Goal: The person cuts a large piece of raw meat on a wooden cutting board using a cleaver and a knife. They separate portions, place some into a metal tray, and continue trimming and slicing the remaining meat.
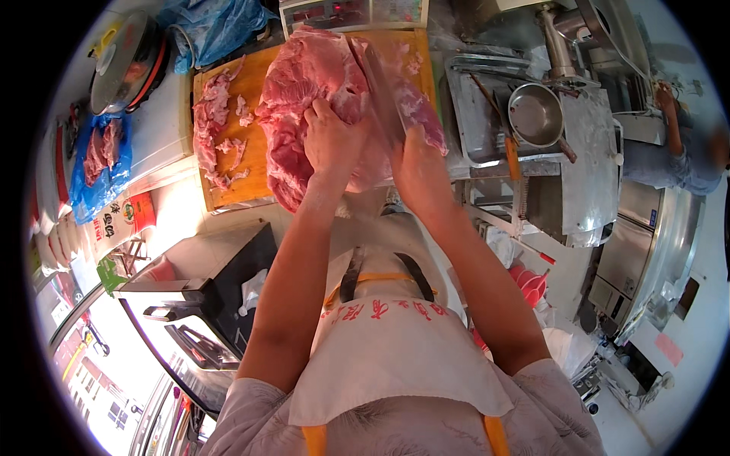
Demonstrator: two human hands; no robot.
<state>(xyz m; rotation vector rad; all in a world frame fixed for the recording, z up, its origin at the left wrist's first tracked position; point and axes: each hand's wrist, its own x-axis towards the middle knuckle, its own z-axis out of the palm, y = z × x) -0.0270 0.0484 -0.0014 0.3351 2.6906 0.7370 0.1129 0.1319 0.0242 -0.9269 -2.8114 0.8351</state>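
A big slab of raw meat (pixel 304 72), pink-red with pale streaks and ragged folds, lies on the board (pixel 255 161), its long axis running from the board's far edge to its near edge. The left hand (pixel 331 143) presses it with curled fingers; the right's (pixel 418 171) clamp a knife (pixel 382 91) aimed toward the board's far edge.

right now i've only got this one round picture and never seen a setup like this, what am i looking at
There is no machine here, just a person's two bare hands. A wide camera worn on the head looks down, so edges bend and the person's apron shows below. The left hand lies on a large piece of raw meat. The right hand holds a knife, its broad blade blurred against the meat. Underneath is an orange board, with pale trimmings toward its left side.
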